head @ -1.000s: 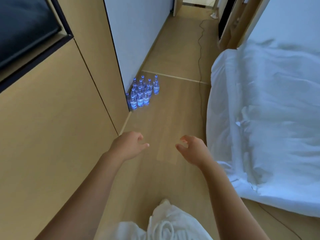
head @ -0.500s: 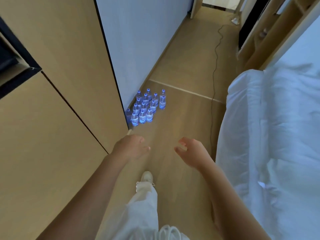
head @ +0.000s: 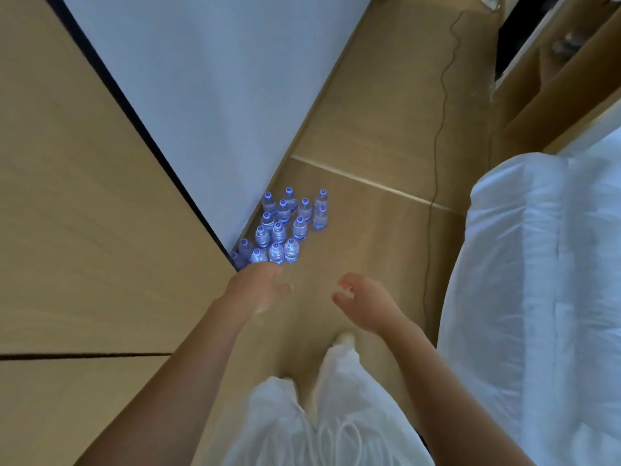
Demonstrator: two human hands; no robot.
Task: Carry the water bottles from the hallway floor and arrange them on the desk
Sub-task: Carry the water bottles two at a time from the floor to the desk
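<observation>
Water bottles [head: 281, 227] upright in a tight cluster on the wood floor [head: 369, 230], against the foot of the white wall [head: 208, 95]. Left hand [head: 255, 289] reaches out just short of the nearest caps, fingers loose, holding nothing. Right hand [head: 363, 304] alongside, fingers loosely curled, holding nothing. White bedding [head: 537, 280] to the right; black cable [head: 437, 146] along the floor.

Soft, even daylight with a cool bluish cast fills the room; the white bedding [head: 544, 264] at the right is brightest and nearly washed out. Shadows are faint. The wide lens bends the wall [head: 208, 95] lines toward the edges. Both hands [head: 255, 290] and the bottles [head: 285, 227] look slightly smeared
</observation>
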